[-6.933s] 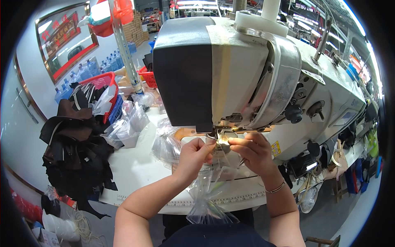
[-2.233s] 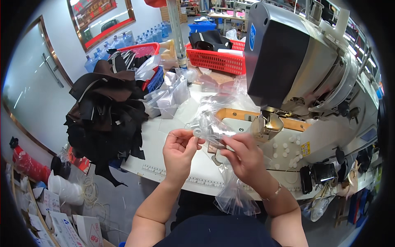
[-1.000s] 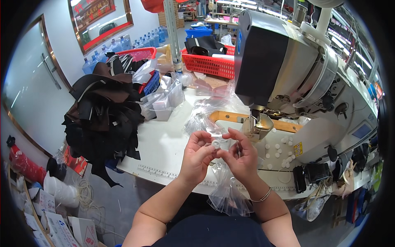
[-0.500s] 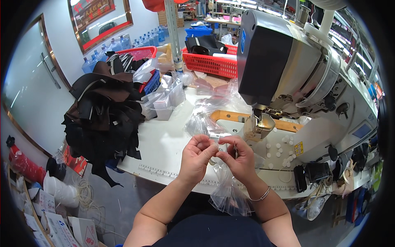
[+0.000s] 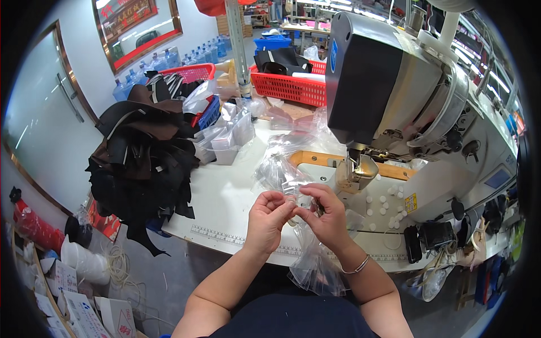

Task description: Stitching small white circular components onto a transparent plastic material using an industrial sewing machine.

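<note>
My left hand [image 5: 267,222] and my right hand [image 5: 326,218] meet above the front of the white sewing table, fingertips pinched together. A small pale piece shows between the thumbs and forefingers, too small to name. Clear plastic pieces [image 5: 316,262] hang below my right hand over the table's front edge; whether the fingers hold them I cannot tell. More clear plastic sheets [image 5: 276,164] lie in a heap just beyond the hands. Several small white discs [image 5: 383,211] are scattered to the right, beside the foot of the sewing machine [image 5: 360,79].
On the left, a tall pile of black and brown cut pieces [image 5: 141,169] hangs over the table edge. Behind stand a clear plastic box [image 5: 225,147] and a red basket [image 5: 290,89]. A black case [image 5: 435,235] lies at right. A printed ruler [image 5: 217,234] runs along the front edge.
Both hands stay nearly in place, with slight finger movement at the pinch. The right fingers have shifted a little to the left. The surroundings look the same.
</note>
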The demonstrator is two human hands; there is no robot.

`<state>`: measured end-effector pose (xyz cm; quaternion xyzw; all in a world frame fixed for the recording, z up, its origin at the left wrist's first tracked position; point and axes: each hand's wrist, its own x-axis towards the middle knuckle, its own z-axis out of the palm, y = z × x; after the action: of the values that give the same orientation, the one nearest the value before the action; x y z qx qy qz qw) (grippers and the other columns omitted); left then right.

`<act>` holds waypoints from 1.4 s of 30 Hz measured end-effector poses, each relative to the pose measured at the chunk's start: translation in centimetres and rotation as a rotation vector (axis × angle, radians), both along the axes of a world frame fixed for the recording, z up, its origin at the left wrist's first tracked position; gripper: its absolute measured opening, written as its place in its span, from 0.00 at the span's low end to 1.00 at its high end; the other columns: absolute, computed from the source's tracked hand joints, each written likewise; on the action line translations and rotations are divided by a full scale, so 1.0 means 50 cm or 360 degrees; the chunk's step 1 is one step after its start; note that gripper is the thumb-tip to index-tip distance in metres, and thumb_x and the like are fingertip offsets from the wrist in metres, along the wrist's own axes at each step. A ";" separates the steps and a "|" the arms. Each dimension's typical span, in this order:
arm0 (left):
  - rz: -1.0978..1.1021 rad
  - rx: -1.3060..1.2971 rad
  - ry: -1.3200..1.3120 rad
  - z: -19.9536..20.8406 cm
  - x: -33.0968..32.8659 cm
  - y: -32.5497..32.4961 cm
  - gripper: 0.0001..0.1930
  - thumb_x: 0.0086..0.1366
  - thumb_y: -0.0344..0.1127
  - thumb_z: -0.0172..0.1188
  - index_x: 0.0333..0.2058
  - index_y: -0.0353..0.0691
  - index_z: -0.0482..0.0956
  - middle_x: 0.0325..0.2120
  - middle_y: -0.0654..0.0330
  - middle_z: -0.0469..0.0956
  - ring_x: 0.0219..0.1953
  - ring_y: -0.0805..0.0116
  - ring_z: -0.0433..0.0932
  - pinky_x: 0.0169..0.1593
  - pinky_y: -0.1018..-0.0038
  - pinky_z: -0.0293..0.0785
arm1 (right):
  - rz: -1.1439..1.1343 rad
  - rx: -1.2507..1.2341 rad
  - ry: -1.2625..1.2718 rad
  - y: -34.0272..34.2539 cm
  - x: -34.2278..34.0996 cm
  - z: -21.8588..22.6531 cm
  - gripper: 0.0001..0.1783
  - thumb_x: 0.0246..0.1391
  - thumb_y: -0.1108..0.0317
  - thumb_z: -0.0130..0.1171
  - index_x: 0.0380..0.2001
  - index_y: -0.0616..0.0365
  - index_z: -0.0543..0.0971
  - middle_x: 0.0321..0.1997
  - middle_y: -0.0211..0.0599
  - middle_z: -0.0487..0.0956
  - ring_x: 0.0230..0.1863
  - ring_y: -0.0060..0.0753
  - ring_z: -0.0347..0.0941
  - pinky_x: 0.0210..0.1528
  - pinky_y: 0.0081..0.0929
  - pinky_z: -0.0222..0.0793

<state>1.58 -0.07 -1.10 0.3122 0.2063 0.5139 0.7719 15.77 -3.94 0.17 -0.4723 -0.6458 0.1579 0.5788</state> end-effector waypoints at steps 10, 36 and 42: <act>0.0726 0.2248 0.1017 0.016 -0.048 0.027 0.10 0.46 0.20 0.62 0.29 0.38 0.76 0.32 0.58 0.78 0.33 0.63 0.78 0.37 0.73 0.75 | -0.0608 0.0624 0.0105 -0.104 0.074 0.052 0.35 0.55 0.38 0.40 0.47 0.62 0.68 0.47 0.41 0.64 0.27 0.22 0.60 0.23 0.17 0.56; 0.1330 0.2891 0.1124 0.004 -0.082 0.009 0.17 0.40 0.18 0.65 0.29 0.47 0.78 0.32 0.67 0.70 0.34 0.69 0.70 0.35 0.75 0.76 | -0.0110 0.0006 -0.0345 -0.080 -0.035 0.079 0.09 0.42 0.74 0.63 0.30 0.59 0.77 0.28 0.36 0.74 0.25 0.32 0.73 0.24 0.22 0.69; 0.1201 0.2384 0.1100 0.008 -0.084 0.052 0.07 0.48 0.20 0.59 0.24 0.42 0.74 0.28 0.62 0.73 0.33 0.60 0.76 0.42 0.63 0.71 | -0.0352 0.0094 -0.0283 -0.076 -0.002 0.066 0.09 0.43 0.74 0.62 0.31 0.58 0.77 0.27 0.36 0.73 0.24 0.32 0.71 0.25 0.24 0.69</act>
<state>-2.63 2.55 -0.69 0.7810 0.1268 0.6100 0.0423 15.68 -7.75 3.48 -0.5355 -0.6429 0.0317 0.5467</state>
